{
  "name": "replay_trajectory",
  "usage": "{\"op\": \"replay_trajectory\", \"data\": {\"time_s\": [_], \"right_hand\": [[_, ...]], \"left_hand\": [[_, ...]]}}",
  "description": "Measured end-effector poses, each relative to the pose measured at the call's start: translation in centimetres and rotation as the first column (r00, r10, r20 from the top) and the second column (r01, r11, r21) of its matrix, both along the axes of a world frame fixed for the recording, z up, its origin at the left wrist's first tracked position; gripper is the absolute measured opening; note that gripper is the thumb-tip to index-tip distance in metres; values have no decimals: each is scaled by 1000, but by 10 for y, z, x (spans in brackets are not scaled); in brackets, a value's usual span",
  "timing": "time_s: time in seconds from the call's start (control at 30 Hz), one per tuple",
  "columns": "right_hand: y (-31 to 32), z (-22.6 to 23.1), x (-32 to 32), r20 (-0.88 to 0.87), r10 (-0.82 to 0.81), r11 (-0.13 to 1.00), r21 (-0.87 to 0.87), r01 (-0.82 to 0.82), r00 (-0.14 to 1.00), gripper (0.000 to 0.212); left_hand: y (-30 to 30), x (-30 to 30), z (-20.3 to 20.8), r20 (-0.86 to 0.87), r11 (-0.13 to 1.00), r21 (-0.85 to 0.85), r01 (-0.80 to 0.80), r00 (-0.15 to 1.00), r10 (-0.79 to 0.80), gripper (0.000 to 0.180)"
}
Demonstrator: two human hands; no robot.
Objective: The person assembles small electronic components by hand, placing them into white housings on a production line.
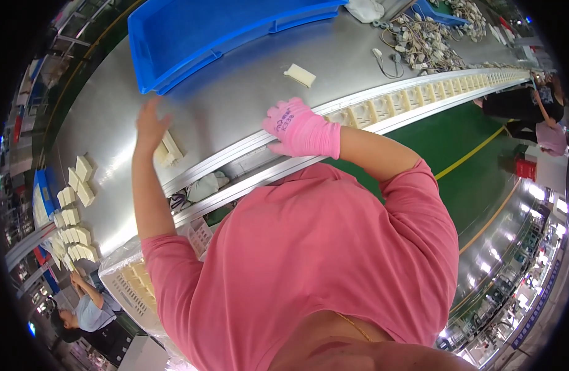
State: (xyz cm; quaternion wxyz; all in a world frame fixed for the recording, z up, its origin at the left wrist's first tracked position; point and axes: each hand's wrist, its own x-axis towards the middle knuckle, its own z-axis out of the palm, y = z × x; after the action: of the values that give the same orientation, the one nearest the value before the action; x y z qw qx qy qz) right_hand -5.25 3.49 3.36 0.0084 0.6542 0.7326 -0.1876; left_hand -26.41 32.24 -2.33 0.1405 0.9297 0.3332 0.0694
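My bare left hand (151, 128) is over the metal table, just below the near corner of a blue plastic bin (173, 81). Its fingers are stretched out, the thumb apart, and nothing shows in them. Beside the left wrist lie cream-coloured plastic pieces (170, 150), partly hidden by the arm. My right hand (297, 128), in a pink knit glove, rests at the table's near metal rail with fingers apart and no object in it. Beyond it a single cream plastic piece (300, 75) lies on the table.
A rail track holding a row of cream frames (389, 106) runs to the right. A heap of cables with connectors (420, 46) lies at the far right. Stacked cream pieces (74, 213) stand at the left, near another person (89, 306). A white crate (126, 287) is by my left side.
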Motion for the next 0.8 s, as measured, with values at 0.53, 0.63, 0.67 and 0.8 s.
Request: {"op": "replay_trajectory", "data": {"time_s": [0.53, 0.63, 0.67, 0.8], "right_hand": [[68, -122, 126, 168, -392, 890, -178, 419, 905, 39], [65, -110, 122, 145, -377, 918, -74, 390, 915, 34], [64, -99, 120, 160, -361, 925, -64, 375, 919, 30], [72, -72, 113, 139, -269, 949, -128, 287, 953, 28]], "left_hand": [[7, 5, 40, 399, 894, -444, -56, 881, 254, 27], [-40, 43, 69, 578, 752, -642, 149, 738, 347, 37], [-53, 55, 71, 633, 621, -722, 304, 652, 417, 38], [-89, 93, 48, 380, 326, -922, 209, 649, 659, 20]]}}
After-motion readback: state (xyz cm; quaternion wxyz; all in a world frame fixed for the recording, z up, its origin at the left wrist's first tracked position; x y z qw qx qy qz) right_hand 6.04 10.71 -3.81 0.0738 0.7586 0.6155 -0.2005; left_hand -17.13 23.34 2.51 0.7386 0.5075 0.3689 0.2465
